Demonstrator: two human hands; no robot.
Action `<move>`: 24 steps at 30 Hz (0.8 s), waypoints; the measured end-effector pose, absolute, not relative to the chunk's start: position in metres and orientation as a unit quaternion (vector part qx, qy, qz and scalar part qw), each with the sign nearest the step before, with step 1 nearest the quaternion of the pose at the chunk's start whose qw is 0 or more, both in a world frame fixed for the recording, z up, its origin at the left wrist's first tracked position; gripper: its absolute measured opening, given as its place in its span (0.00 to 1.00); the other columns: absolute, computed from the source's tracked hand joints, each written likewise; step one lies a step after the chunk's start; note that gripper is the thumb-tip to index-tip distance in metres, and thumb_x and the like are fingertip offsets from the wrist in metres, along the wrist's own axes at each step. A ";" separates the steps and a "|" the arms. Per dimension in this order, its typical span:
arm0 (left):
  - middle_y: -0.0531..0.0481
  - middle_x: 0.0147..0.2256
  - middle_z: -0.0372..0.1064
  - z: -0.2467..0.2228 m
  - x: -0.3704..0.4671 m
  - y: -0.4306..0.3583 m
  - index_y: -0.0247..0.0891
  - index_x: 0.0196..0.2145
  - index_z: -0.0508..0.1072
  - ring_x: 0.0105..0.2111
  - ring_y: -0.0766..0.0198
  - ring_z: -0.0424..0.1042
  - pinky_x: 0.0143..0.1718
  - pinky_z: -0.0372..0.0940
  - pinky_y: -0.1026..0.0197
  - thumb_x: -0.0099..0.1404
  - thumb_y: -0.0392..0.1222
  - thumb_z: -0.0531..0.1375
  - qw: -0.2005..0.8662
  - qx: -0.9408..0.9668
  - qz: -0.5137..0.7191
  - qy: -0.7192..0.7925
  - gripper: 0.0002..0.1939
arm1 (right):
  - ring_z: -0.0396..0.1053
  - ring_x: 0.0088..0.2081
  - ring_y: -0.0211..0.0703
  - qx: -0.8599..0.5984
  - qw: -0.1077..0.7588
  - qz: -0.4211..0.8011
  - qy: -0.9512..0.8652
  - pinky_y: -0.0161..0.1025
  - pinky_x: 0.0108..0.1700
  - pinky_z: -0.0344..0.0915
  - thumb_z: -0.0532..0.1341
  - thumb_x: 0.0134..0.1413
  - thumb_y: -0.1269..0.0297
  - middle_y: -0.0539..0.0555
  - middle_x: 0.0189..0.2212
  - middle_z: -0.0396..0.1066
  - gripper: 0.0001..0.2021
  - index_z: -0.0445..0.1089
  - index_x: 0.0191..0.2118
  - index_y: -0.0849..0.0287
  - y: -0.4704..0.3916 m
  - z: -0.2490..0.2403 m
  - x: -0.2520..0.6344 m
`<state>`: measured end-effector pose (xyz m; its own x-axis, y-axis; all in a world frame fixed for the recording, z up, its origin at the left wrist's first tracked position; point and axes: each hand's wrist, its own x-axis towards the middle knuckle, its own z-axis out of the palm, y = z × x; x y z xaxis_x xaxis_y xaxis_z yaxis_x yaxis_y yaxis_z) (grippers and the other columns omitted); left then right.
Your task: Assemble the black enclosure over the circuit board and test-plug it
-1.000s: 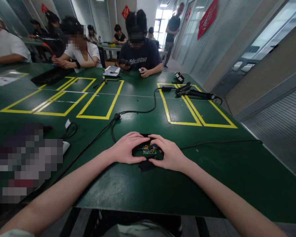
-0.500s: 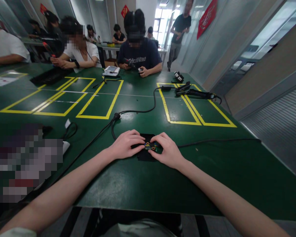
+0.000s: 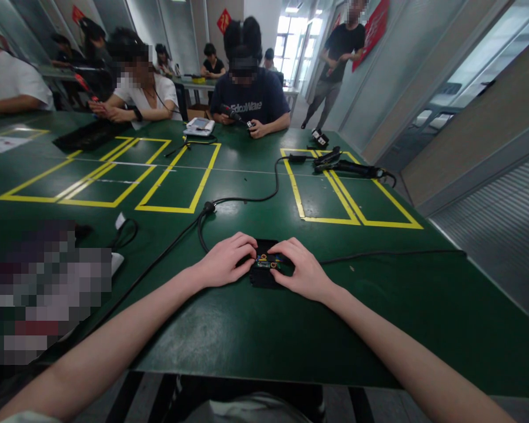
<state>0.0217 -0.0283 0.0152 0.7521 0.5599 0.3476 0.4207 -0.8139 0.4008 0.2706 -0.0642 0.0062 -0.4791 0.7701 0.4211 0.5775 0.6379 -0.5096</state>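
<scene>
A small circuit board (image 3: 264, 261) with orange rings and yellow and blue parts lies over a black tray-like piece (image 3: 264, 279) on the green table (image 3: 194, 329). My left hand (image 3: 229, 258) has its fingertips at the board's left end, thumb and fingers curved toward each other. From the right, my right hand (image 3: 302, 270) grips the board's other end between thumb and fingers. Both wrists are low over the table.
A black cable (image 3: 171, 248) with a knot runs left of my hands, another (image 3: 379, 253) to the right. Yellow tape outlines mark the table. A black device (image 3: 348, 167) lies at the far right, a white device (image 3: 199, 127) farther back. People sit opposite; one person (image 3: 337, 56) stands behind.
My left fingertips have drawn slightly left, showing more of the board and black piece. The standing person has moved right.
</scene>
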 end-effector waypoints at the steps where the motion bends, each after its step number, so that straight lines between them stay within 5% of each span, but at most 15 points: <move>1: 0.43 0.47 0.72 0.015 0.022 -0.028 0.39 0.38 0.72 0.49 0.56 0.71 0.49 0.71 0.53 0.72 0.38 0.54 0.148 0.925 0.230 0.265 0.07 | 0.70 0.44 0.53 -0.398 0.320 0.151 -0.847 0.50 0.45 0.71 0.63 0.55 0.70 0.57 0.42 0.76 0.14 0.72 0.47 0.54 -0.064 0.006 0.271; 14: 0.45 0.43 0.68 0.014 0.017 -0.023 0.39 0.36 0.69 0.42 0.58 0.69 0.40 0.67 0.58 0.62 0.38 0.59 0.106 0.930 0.217 0.276 0.04 | 0.71 0.51 0.53 -0.369 0.313 0.124 -0.866 0.52 0.52 0.71 0.61 0.62 0.65 0.61 0.51 0.72 0.13 0.70 0.52 0.54 -0.059 0.010 0.285; 20: 0.47 0.38 0.70 0.016 0.015 -0.021 0.39 0.36 0.71 0.37 0.60 0.70 0.36 0.63 0.61 0.64 0.40 0.58 0.097 0.931 0.203 0.287 0.04 | 0.71 0.41 0.49 -0.356 0.248 0.135 -0.891 0.46 0.43 0.70 0.61 0.60 0.68 0.57 0.39 0.72 0.01 0.68 0.37 0.55 -0.046 0.012 0.307; 24: 0.53 0.29 0.69 0.017 0.012 -0.019 0.38 0.35 0.72 0.27 0.65 0.67 0.29 0.58 0.64 0.65 0.42 0.58 0.115 0.927 0.176 0.311 0.06 | 0.69 0.38 0.48 -0.366 0.235 0.135 -0.890 0.45 0.40 0.68 0.58 0.66 0.65 0.56 0.35 0.72 0.05 0.69 0.37 0.55 -0.043 0.008 0.309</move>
<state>0.0119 -0.0192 0.0174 0.7453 0.6163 0.2544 0.5353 -0.7806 0.3228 0.3091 -0.0433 0.0080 -0.6219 0.7150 0.3194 0.5879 0.6958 -0.4126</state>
